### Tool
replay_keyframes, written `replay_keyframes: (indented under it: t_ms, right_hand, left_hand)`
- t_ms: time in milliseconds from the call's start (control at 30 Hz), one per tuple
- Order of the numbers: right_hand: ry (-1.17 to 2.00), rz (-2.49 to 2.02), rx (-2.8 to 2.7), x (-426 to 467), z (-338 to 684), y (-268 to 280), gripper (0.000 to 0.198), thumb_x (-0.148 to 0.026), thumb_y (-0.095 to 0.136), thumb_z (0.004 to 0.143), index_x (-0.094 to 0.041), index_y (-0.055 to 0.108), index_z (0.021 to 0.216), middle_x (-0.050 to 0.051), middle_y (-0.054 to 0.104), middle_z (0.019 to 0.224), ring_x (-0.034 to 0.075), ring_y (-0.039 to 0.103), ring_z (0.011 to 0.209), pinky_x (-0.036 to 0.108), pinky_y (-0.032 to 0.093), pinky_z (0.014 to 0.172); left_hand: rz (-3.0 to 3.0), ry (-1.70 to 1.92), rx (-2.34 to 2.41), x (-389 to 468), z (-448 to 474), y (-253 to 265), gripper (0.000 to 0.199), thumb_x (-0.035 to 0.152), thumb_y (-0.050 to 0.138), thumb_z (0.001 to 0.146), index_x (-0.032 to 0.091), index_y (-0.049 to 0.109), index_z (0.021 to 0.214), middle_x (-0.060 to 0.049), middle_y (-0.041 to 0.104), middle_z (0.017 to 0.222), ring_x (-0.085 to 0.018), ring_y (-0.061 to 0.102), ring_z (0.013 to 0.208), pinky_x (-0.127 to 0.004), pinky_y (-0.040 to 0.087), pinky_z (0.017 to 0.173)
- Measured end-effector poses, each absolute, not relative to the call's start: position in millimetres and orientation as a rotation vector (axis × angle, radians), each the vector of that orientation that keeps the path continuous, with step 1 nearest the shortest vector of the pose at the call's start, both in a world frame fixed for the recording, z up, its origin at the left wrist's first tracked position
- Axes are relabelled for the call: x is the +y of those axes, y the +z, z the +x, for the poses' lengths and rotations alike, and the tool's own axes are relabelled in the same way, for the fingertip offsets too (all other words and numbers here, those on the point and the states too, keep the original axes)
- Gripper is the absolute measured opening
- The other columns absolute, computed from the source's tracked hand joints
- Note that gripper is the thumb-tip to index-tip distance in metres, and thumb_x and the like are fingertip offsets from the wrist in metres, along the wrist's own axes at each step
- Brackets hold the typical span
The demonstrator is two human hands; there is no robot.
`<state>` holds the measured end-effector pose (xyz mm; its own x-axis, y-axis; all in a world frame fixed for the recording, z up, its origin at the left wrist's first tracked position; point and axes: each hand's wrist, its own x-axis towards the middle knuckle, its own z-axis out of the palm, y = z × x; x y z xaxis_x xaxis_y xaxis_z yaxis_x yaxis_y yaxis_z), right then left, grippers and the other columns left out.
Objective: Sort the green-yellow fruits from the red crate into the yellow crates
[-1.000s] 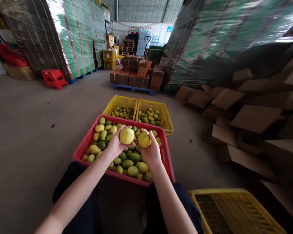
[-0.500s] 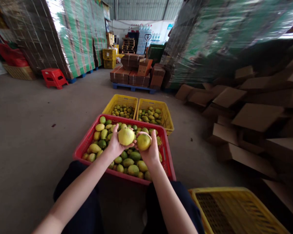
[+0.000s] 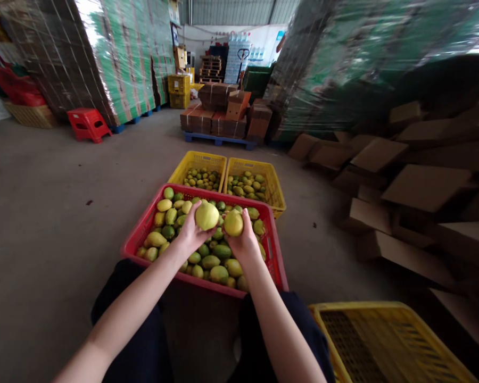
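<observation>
My left hand point(image 3: 191, 232) is closed around a large pale-yellow lemon point(image 3: 206, 216), thumb along its left side. In my right hand point(image 3: 243, 238) sits a smaller yellow lemon point(image 3: 233, 223), with the thumb on its right side and the other fingers mostly hidden beneath. A narrow gap separates the two fruits. Both hands hover over a red crate point(image 3: 278, 260) filled with green and yellow lemons point(image 3: 211, 262), in front of my knees.
Beyond the red crate stand two yellow crates point(image 3: 281, 198) with more lemons. Another yellow crate point(image 3: 383, 340) is at my lower right. Cardboard boxes point(image 3: 427, 186) are heaped on the right. A red stool point(image 3: 88, 125) stands left; stacked cartons point(image 3: 219, 111) rest on a blue pallet.
The lemon in my right hand has turned, so a cleaner yellow side now shows. Both hands have shifted slightly, and the gap between the fruits is a little wider.
</observation>
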<state>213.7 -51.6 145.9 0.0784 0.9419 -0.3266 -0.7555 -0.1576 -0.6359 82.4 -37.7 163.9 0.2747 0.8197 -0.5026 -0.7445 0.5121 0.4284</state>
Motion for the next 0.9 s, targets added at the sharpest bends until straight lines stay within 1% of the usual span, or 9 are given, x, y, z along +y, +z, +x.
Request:
replay_keyframes:
  t_ms: [167,233,367,467,533,633,767,833,900]
  right_hand:
    - [1.449,-0.911,-0.333,-51,217,139,0.028,-0.05,0.068,0.08,-0.022,0.066,0.079,0.002,0.074,0.069,0.019,0.067,0.054,0.028,0.052,0.04]
    - [1.483,-0.91,-0.311,-51,219,139,0.031,-0.053,0.065,0.08,-0.022,0.065,0.077,0.003,0.074,0.068,0.018,0.065,0.052,0.029,0.052,0.04]
    - [1.519,-0.859,-0.325,-53,220,141,0.024,-0.043,0.072,0.072,-0.021,0.063,0.076,0.001,0.071,0.069,0.017,0.065,0.057,0.027,0.052,0.047]
    - [1.397,-0.909,-0.449,-56,219,141,0.021,-0.032,0.075,0.066,-0.022,0.06,0.077,-0.003,0.066,0.071,0.015,0.062,0.063,0.025,0.052,0.052]
    - [1.226,-1.003,-0.574,-57,216,140,0.026,-0.033,0.075,0.067,-0.024,0.06,0.085,-0.005,0.064,0.078,0.015,0.061,0.07,0.026,0.053,0.061]
    - [0.915,-1.146,-0.831,-56,209,135,0.035,-0.041,0.069,0.075,-0.027,0.058,0.105,-0.001,0.063,0.096,0.017,0.061,0.093,0.032,0.052,0.085]
    - [0.758,-1.256,-1.244,-56,196,126,0.04,-0.052,0.049,0.088,-0.024,0.06,0.114,0.009,0.058,0.122,0.025,0.051,0.122,0.046,0.037,0.109]
    - [0.699,-1.288,-1.419,-58,191,123,0.047,-0.057,0.056,0.083,-0.024,0.062,0.117,0.012,0.051,0.133,0.029,0.046,0.13,0.05,0.034,0.112]
    - [0.61,-1.298,-1.512,-62,187,120,0.061,-0.058,0.069,0.072,-0.022,0.06,0.121,0.015,0.046,0.139,0.034,0.044,0.132,0.052,0.035,0.112]
  left_hand:
    - [0.041,1.068,0.704,-35,82,163,0.029,0.04,0.043,0.097,0.019,0.06,0.108,-0.009,0.071,0.094,-0.022,0.071,0.085,-0.033,0.061,0.066]
    - [-0.009,1.085,0.688,-36,81,164,0.031,0.042,0.042,0.097,0.019,0.06,0.109,-0.01,0.071,0.094,-0.025,0.071,0.09,-0.037,0.062,0.069]
    - [0.056,1.145,0.7,-39,80,168,0.031,0.043,0.056,0.091,0.015,0.06,0.105,-0.008,0.07,0.082,-0.024,0.072,0.083,-0.035,0.063,0.067]
    - [0.099,1.115,0.727,-42,83,170,0.031,0.04,0.06,0.088,0.012,0.061,0.101,-0.008,0.07,0.079,-0.022,0.072,0.077,-0.031,0.061,0.064]
    - [0.094,1.128,0.704,-45,86,167,0.034,0.046,0.061,0.086,0.013,0.062,0.096,-0.009,0.071,0.079,-0.021,0.071,0.073,-0.031,0.06,0.063]
    - [0.066,1.181,0.609,-49,94,156,0.042,0.056,0.055,0.086,0.015,0.063,0.089,-0.008,0.071,0.082,-0.018,0.068,0.068,-0.031,0.058,0.062]
    - [-0.02,1.161,0.553,-51,106,140,0.049,0.064,0.051,0.084,0.017,0.065,0.084,-0.007,0.069,0.08,-0.021,0.068,0.073,-0.034,0.057,0.068]
    - [-0.026,1.21,0.581,-52,109,137,0.046,0.062,0.055,0.082,0.017,0.066,0.085,-0.006,0.07,0.08,-0.024,0.069,0.082,-0.035,0.057,0.074]
    - [0.003,1.271,0.6,-52,110,137,0.044,0.06,0.058,0.081,0.017,0.066,0.089,-0.006,0.071,0.081,-0.025,0.07,0.088,-0.035,0.057,0.077]
